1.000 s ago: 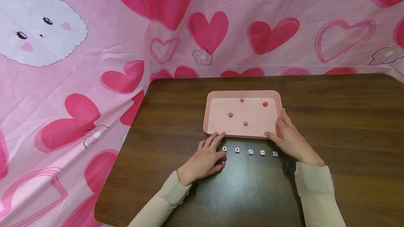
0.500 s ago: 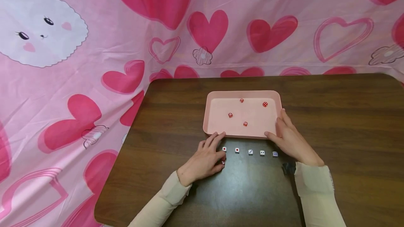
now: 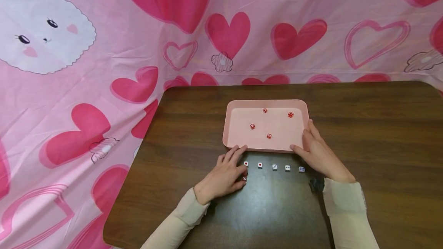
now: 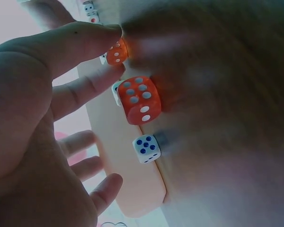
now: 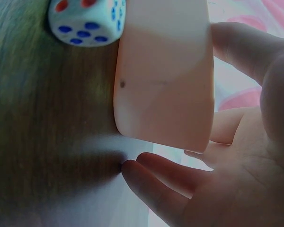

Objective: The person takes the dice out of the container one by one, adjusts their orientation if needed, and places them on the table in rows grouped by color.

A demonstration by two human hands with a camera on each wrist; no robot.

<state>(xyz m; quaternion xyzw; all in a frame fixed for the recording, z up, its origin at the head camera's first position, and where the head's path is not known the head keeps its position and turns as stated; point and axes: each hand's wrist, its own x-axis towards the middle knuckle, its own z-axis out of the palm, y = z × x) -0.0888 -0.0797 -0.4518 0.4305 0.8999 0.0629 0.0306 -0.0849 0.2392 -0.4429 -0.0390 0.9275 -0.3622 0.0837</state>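
Note:
My left hand (image 3: 221, 178) rests low over the table and pinches a red die (image 4: 117, 53) between thumb and index finger. A larger-looking red die (image 4: 139, 100) lies nearer the camera in the left wrist view, beside a white die (image 4: 146, 149) with blue pips; the hand hides both from the head view. My right hand (image 3: 322, 156) grips the near right corner of a pink tray (image 3: 282, 150), its thumb at the front rim and fingers along the side. Several red dice, one of them a red die (image 3: 269, 136), lie scattered inside the tray.
Between the hands, a row of white dice, including a white die (image 3: 275, 167), lines the tray's front. A dark object (image 3: 316, 185) sits by the right cuff. The brown table (image 3: 387, 126) meets a pink heart-print cloth (image 3: 256, 64) behind and at left.

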